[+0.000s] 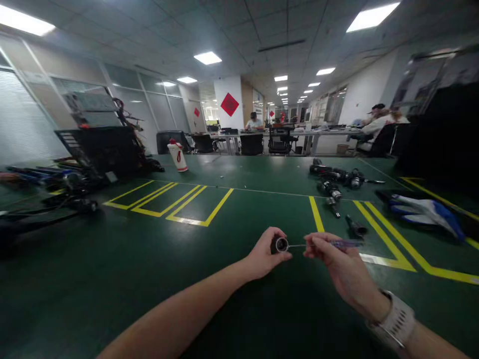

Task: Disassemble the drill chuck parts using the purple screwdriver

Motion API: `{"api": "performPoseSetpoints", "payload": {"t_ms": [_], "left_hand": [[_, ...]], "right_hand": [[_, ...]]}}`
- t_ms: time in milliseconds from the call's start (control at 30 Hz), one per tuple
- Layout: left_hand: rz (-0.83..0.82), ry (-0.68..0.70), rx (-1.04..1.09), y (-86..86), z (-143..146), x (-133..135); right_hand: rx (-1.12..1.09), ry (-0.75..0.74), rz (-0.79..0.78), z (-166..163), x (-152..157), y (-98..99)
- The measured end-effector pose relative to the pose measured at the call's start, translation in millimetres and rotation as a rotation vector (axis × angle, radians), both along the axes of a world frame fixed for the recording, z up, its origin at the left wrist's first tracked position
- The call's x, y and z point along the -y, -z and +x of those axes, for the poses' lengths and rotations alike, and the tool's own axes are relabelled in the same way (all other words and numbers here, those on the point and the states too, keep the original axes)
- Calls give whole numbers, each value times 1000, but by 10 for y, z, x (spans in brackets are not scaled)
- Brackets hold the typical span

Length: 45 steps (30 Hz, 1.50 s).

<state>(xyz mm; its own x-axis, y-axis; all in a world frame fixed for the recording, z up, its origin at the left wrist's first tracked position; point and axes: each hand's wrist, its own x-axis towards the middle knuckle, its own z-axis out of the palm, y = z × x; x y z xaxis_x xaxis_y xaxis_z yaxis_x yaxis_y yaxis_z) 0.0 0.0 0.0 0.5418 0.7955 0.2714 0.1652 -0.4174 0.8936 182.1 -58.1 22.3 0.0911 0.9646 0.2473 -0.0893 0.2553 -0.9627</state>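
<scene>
One round part (282, 244) sits pinched in the grip of the left hand (266, 253) over the green table (112, 269); the right hand (335, 259) pinches a screwdriver (346, 244), its shaft reaching the part's side.

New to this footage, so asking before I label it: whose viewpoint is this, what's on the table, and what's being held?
There's no machine here: a person works with two bare hands, and the single picture comes from a camera on their head, looking forward and down.

The left hand grips a small hollow cylindrical part, open end toward the camera. The right hand holds a slim screwdriver, its shaft pointing at that part; whether the tip touches is too small to tell.

On the green table, marked with yellow tape, dark mechanical parts and blue-and-white gloves lie to the right. A red-topped white cup stands farther back, left.
</scene>
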Motion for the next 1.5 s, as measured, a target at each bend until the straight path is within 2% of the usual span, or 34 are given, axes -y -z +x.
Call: {"api": "performPoseSetpoints", "payload": {"t_ms": [133,300,367,500,767,967,1033,1067,1133,1200,1267,1367,1500], "left_hand": [[-71,57,24,67,4,-71],[-13,87,-4,134,-22,-121],[13,76,-32,140,-21,-117],[57,61,-66,126,-11,-94],[186,44,-122,89,-21,-51],[299,-23,-289,20,4,15],[344,-55,-369,0,14,49],[361,-65,-400,-9,18,67],[368,-74,-436,-25,25,95],[352,-83,-428,-34,29,112],[335,-95,-387,-30,34,113],[320,-103,-314,3,39,94],[295,-101,-230,58,34,64]], "right_hand": [[30,-25,13,-36,-71,61],[434,-35,95,4,0,40],[512,-25,142,8,40,24],[541,-11,188,-33,63,31],[566,-27,175,-68,34,97],[578,-34,302,-76,80,137],[535,-46,287,-87,86,138],[489,-59,231,-91,84,137],[321,-87,39,-96,67,136],[55,-119,-180,-96,38,142],[-211,-161,-336,-96,6,158],[-435,-218,-428,-97,-33,188],[-520,-246,-463,-86,-56,211]]}}
